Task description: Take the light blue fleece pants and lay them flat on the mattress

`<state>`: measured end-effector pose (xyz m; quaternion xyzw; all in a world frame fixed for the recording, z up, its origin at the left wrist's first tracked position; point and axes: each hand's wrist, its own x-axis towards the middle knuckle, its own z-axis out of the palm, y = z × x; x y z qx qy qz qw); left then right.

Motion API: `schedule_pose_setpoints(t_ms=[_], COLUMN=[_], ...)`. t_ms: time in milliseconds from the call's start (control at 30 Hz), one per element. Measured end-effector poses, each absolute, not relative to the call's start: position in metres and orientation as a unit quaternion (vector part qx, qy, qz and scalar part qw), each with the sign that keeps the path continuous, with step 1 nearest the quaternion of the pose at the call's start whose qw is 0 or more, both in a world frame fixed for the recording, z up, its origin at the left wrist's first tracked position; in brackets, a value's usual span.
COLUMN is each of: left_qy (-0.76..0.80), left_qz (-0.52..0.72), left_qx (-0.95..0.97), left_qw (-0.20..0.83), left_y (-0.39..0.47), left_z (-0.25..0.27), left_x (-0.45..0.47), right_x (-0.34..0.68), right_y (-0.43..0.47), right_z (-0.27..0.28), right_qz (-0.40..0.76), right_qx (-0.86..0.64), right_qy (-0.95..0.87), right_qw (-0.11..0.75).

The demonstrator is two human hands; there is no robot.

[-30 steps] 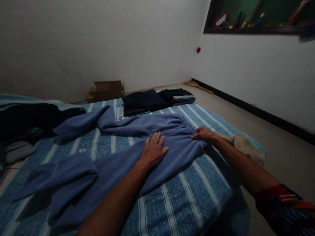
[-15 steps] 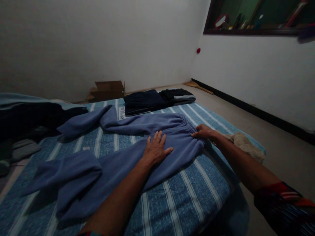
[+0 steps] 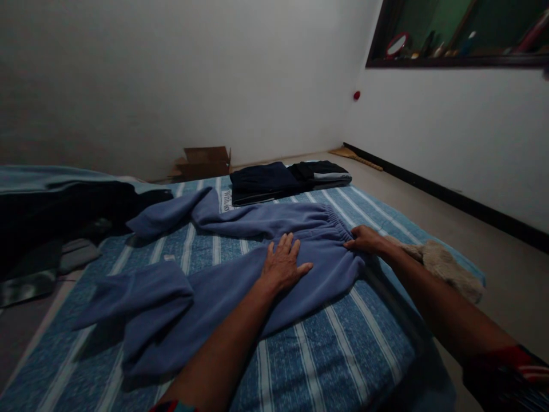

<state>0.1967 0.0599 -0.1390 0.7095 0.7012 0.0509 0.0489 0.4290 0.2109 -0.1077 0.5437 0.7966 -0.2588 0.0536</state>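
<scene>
A pair of blue-purple sweatpants (image 3: 240,286) lies spread on the bed, its elastic waistband towards the right and its legs bent and rumpled at the left. My left hand (image 3: 283,263) rests flat on the upper part of the near leg, fingers apart. At the waistband, my right hand (image 3: 364,239) pinches the edge of the fabric between thumb and fingers. Underneath is a blue bedcover (image 3: 330,355) with white stripes.
Folded dark clothes (image 3: 268,180) lie at the bed's far side. A dark heap of clothes (image 3: 72,212) is at the left. A beige fluffy item (image 3: 450,269) sits by the right edge. Beyond the bed are a cardboard box (image 3: 205,162) and a broom (image 3: 355,157).
The whole view has shifted, so everything sits a little further right and lower. Both hands keep their places on the sweatpants, which look unchanged.
</scene>
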Motion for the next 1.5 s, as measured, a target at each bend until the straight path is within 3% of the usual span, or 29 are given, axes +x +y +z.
schedule_pose_setpoints(t_ms=[167,367,533,733,867,1067,1133,1233,1333,1500], left_qy=[0.699,0.698,0.695,0.691,0.73,0.887,0.932,0.96,0.931,0.866], left_qz=[0.066,0.088,0.116,0.161,0.235,0.213,0.19,0.233,0.344,0.482], left_qx=[0.709,0.707,0.703,0.694,0.64,0.374,0.275,0.156,0.108,0.076], left_qw=[0.065,0.074,0.096,0.12,0.053,-0.169,-0.142,-0.014,0.064,0.11], left_y=[0.056,0.053,0.049,0.007,-0.045,-0.13,-0.15,-0.164,-0.163,-0.161], left_z=[-0.139,-0.141,-0.139,-0.117,-0.093,-0.063,-0.06,-0.063,-0.073,-0.075], left_x=[0.196,0.196,0.194,0.179,0.145,0.062,0.041,0.023,0.018,0.016], right_x=[0.424,0.391,0.346,0.339,0.346,0.35,0.351,0.353,0.354,0.356], right_y=[0.199,0.151,0.106,0.085,0.089,0.092,0.092,0.093,0.095,0.097], right_z=[-0.1,-0.087,-0.12,-0.166,-0.178,-0.19,-0.193,-0.197,-0.2,-0.206], right_qz=[-0.16,-0.037,-0.041,-0.028,0.002,0.031,0.035,0.039,0.045,0.056], right_qx=[0.539,0.491,0.353,0.323,0.311,0.294,0.291,0.284,0.278,0.28], right_qy=[0.825,0.868,0.927,0.933,0.937,0.94,0.94,0.942,0.943,0.941], right_qw=[0.054,-0.059,-0.118,-0.158,-0.161,-0.168,-0.172,-0.174,-0.178,-0.18])
